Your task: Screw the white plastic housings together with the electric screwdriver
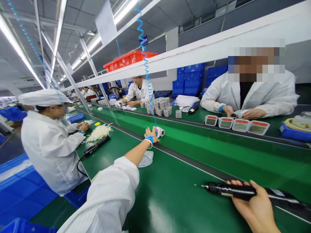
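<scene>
- Fluorescent tubes [125, 11] glaring from the grey panelled ceiling [167, 19] above us
- Long white shelf [194, 54] running above the green workbench [175, 181]
- Blue plastic crates [191, 79] stacked near a pale pillar [172, 42]

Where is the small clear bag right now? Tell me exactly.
In the head view, the small clear bag lies just left of centre on the green tabletop, beside the left sleeve and below the left hand.
</scene>
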Demonstrator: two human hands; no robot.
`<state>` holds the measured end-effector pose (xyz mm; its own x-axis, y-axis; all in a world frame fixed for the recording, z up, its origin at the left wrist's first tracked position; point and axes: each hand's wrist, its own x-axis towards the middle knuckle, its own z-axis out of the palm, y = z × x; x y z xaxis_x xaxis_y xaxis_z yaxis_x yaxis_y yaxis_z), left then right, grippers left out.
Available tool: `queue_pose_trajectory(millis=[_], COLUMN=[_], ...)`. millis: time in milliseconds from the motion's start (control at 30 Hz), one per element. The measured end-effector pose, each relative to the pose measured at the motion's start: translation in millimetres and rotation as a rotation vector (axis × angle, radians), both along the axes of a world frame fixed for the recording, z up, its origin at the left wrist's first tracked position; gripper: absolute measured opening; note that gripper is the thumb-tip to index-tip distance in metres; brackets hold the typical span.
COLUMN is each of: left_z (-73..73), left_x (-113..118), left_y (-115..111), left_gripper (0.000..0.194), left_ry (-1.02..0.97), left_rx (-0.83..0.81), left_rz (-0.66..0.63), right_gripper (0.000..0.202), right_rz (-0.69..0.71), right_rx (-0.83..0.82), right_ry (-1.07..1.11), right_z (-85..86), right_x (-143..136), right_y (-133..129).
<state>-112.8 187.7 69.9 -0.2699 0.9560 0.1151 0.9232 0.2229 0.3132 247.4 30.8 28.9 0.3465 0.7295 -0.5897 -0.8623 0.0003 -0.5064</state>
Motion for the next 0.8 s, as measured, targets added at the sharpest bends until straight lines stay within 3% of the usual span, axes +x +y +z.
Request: queue_pose_trajectory(millis=[167, 367, 633, 800], left_z=[-4.4, -9.3, -28.6, -18.2], left_x=[-5, 32, 77, 71], left_y=[3, 16, 23, 22], left_gripper=[0.108, 0.098, 0.050, 0.036], left_ry=[-0.027, -0.112, -0.266, -0.440], left_rx=[-0.027, 0.032, 0.119, 0.131], left_rz=[-0.022, -0.048, 0.007, -0.002], right_gripper=[0.007, 0.009, 0.010, 0.009], right_rz=[-0.001, -0.014, -0.022, -0.019], right_rx=[0.013, -0.018, -0.043, -0.013], right_ry=[-0.016, -0.009, 0.009, 0.002], right_z=[-2.0, 0.3, 1.6, 2.5], right_x=[0, 0, -1, -1], right_y=[-1, 0, 2, 1])
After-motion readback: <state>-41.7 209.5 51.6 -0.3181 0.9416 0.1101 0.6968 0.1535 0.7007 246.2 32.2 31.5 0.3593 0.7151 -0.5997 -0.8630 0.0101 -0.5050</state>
